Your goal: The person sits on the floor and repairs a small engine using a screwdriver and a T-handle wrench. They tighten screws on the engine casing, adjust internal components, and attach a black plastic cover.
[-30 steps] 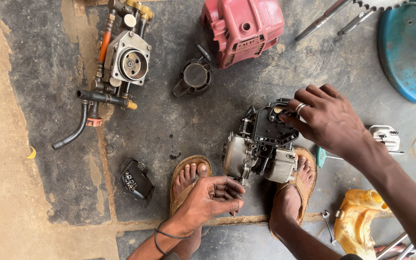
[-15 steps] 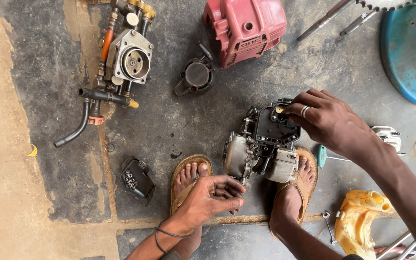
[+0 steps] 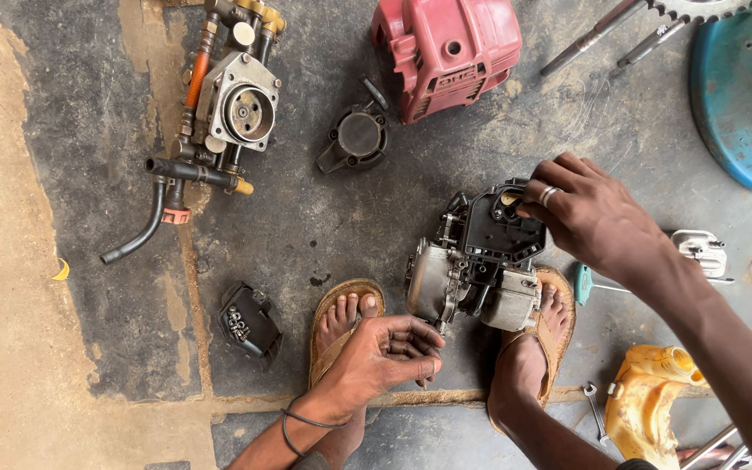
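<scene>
On the floor between sandalled feet: small engine [image 3: 472, 278], red cover [image 3: 447, 52] already off. Right hand [image 3: 598, 218] fingers pinch its black housing [image 3: 505, 228]; left hand [image 3: 385, 352] curled, contents unclear. Disassembly partway.

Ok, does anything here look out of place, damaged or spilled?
Nothing looks spilled or broken. The small engine is partly stripped, and its parts lie loose on the stained floor: a red cover, a black cap, a pump assembly. The right hand touches the engine top; the left hand is at its base.
</scene>
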